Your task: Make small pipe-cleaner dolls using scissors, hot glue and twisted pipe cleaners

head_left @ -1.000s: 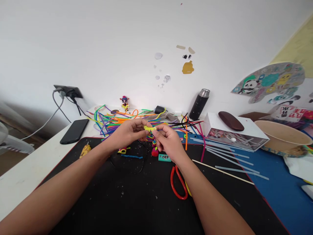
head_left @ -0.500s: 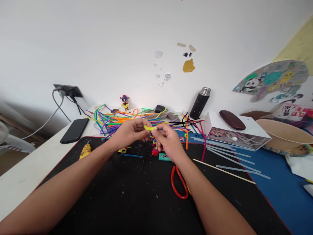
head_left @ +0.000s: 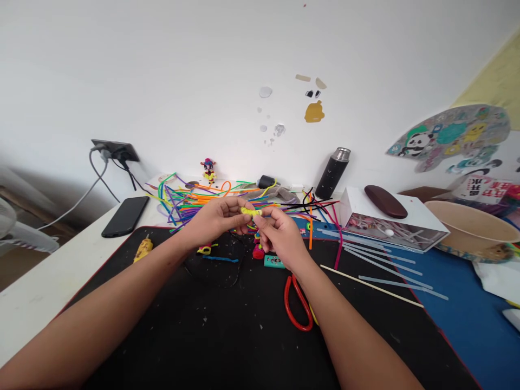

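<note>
A small coiled piece of yellow pipe cleaner (head_left: 251, 212) is pinched between both hands above the black mat (head_left: 195, 336). My left hand (head_left: 219, 219) grips its left end with thumb and fingers. At the other end, the thumb and forefinger of my right hand (head_left: 280, 233) close on it. Below the hands lie a red and green pipe cleaner piece (head_left: 258, 251), partly hidden, and a teal case (head_left: 273, 261). A blue twisted pipe cleaner (head_left: 220, 259) rests to the left. Red-handled pliers or scissors (head_left: 298, 311) lie under my right forearm, their heads hidden.
Many coloured pipe cleaners (head_left: 190, 200) spread along the back. A phone (head_left: 125, 216) lies at left, a black thermos (head_left: 332, 173) leans at back right. Clear glue sticks (head_left: 390, 260), a wooden stick (head_left: 371, 285), a white box (head_left: 390, 216) and a bowl (head_left: 475, 216) are at right.
The view has shifted slightly. Both hands stay at nearly the same place with the yellow coil between them; its angle differs a little.
</note>
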Motion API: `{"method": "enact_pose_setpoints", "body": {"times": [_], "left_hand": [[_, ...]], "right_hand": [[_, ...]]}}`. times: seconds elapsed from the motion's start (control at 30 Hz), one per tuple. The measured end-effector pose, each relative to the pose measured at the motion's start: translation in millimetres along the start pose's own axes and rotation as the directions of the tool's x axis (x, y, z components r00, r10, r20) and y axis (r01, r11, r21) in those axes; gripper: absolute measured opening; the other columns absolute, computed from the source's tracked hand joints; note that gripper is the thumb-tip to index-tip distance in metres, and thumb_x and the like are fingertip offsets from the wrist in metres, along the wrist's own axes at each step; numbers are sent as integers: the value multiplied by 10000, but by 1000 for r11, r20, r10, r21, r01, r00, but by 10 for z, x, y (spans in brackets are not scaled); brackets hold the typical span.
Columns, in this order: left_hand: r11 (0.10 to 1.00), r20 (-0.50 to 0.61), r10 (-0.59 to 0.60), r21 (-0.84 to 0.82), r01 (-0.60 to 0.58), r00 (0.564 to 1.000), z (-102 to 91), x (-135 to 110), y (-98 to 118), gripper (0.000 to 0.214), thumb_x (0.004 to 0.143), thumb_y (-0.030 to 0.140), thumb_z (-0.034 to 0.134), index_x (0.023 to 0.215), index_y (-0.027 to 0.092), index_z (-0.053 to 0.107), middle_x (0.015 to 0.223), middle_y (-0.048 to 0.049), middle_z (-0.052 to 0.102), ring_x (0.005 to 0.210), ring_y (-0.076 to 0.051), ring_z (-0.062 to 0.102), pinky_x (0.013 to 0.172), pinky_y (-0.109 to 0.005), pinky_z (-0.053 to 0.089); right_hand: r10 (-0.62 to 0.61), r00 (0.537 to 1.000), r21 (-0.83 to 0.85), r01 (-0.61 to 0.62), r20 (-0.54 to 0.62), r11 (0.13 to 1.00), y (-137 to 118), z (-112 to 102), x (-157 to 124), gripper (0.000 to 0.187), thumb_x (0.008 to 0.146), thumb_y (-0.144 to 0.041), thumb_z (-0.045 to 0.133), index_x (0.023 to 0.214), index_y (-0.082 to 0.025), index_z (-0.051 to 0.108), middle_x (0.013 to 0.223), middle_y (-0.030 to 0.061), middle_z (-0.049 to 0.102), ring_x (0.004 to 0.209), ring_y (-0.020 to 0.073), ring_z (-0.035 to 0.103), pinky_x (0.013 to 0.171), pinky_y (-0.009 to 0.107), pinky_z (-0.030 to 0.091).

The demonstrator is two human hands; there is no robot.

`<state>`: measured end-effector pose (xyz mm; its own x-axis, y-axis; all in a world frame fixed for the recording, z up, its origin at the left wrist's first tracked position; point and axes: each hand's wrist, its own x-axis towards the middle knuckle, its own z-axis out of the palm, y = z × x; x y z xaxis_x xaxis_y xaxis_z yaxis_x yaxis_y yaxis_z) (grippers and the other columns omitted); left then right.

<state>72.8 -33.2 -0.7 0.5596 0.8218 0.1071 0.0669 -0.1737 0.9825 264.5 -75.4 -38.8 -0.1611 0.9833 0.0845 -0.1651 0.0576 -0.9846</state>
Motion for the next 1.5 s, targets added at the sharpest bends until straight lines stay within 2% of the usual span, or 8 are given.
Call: {"method": "enact_pose_setpoints", "body": {"times": [0.27, 0.47, 0.63, 0.8, 1.07, 1.33, 1.43, 1.5], "left_hand": [[1000, 3, 6, 14, -6, 1000, -29, -16, 19, 312, 878, 411, 793, 1030, 152, 708, 749, -30, 733, 670, -150, 661, 669, -277, 541], [999, 14, 18, 29, -18, 1000, -23, 5, -19, 321, 880, 431, 791, 1007, 149, 708, 731, -24, 720, 663, -148, 656, 652, -269, 541], [999, 0, 17, 31, -17, 1000, -20, 21, -47, 340, 876, 463, 790, 983, 149, 718, 748, -22, 713, 666, -142, 648, 645, -264, 537], [999, 1, 12, 51, -12, 1000, -26, 20, -47, 374, 885, 514, 771, 946, 148, 726, 770, -23, 712, 665, -132, 627, 645, -261, 534], [996, -5, 34, 78, -34, 999, -39, 18, -54, 348, 873, 476, 785, 987, 152, 725, 782, -21, 702, 682, -139, 620, 651, -268, 518], [979, 0, 42, 201, -41, 999, -45, 7, -59, 379, 878, 510, 769, 1022, 161, 736, 863, -50, 737, 747, -166, 650, 693, -286, 521], [946, 2, 66, 318, -63, 998, -58, -15, -40, 381, 916, 521, 716, 1048, 164, 741, 848, -41, 729, 717, -161, 632, 662, -270, 492], [894, 9, 83, 441, -79, 996, -67, -36, -11, 353, 952, 496, 669, 1063, 172, 751, 787, -20, 708, 666, -151, 605, 614, -251, 450]], "right_hand": [[-13, 999, 27, 14, -38, 1000, -70, -12, -14, 429, 853, -591, 753, 1015, -211, 635, 526, -94, 546, 361, 84, 458, 362, 192, 272], [-17, 1000, -20, 17, -20, 1000, -45, -15, -2, 414, 855, -588, 750, 984, -225, 598, 518, -100, 550, 359, 85, 442, 378, 200, 291], [-115, 993, -167, 113, -5, 979, 45, -21, 12, 338, 926, -551, 690, 1007, -235, 601, 555, -90, 555, 383, 102, 454, 418, 233, 352], [-193, 981, -450, 173, 2, 876, 93, -18, -13, 226, 987, -463, 639, 985, -238, 658, 589, -64, 536, 456, 121, 487, 480, 252, 359], [-173, 985, -397, 159, 0, 904, 97, -18, -14, 271, 987, -502, 637, 1025, -235, 651, 599, -65, 548, 475, 124, 490, 494, 247, 371], [-161, 987, -421, 139, -17, 896, 99, -32, -5, 198, 1001, -415, 611, 1048, -232, 672, 557, -77, 546, 439, 123, 484, 493, 248, 358], [-162, 986, -488, 128, -27, 863, 95, -44, -5, 221, 1003, -427, 605, 1053, -231, 695, 541, -75, 520, 454, 136, 485, 501, 257, 332], [-172, 985, -540, 130, -28, 831, 91, -51, -4, 242, 1007, -438, 603, 1053, -227, 710, 542, -69, 517, 471, 144, 490, 512, 264, 316]]}}
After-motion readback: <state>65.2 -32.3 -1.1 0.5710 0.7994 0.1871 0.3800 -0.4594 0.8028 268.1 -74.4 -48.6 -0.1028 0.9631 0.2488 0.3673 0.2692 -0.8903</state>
